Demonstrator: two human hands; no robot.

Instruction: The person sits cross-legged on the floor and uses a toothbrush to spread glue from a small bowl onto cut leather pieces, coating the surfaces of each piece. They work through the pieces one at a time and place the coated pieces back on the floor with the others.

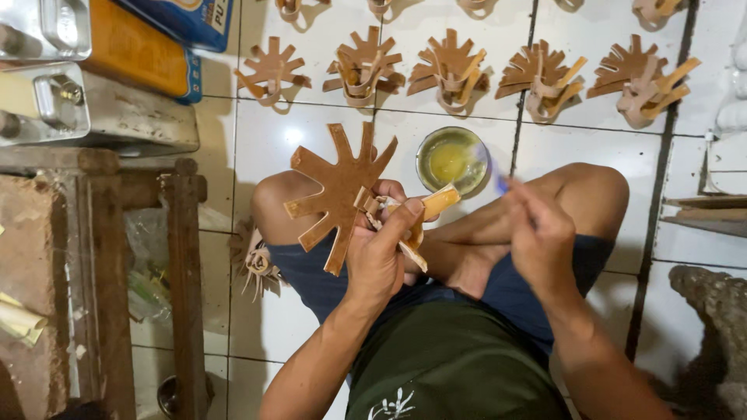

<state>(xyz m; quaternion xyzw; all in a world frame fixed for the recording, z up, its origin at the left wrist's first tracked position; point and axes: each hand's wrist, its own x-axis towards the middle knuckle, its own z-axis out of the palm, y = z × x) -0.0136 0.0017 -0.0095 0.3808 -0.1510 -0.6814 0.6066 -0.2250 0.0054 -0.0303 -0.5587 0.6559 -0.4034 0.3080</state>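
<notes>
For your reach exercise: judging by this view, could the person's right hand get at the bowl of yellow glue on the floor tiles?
Probably yes. The right hand is close beside the bowl, with only open tile between them. The left hand, holding the brown cut-out, sits off to the side.

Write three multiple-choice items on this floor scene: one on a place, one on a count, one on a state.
1. Where is the round clear cup of yellow glue?
A. on the white tiled floor
B. on the wooden bench
C. in a lap

2. How many finished brown spiky pieces lie in the full row?
A. two
B. five
C. nine

3. The left hand is:
A. empty
B. gripping the flat brown star-shaped cutout
C. flat on the floor

Answers: A, tiles show around the cup; B, five side by side; B, fingers close on it.
</notes>
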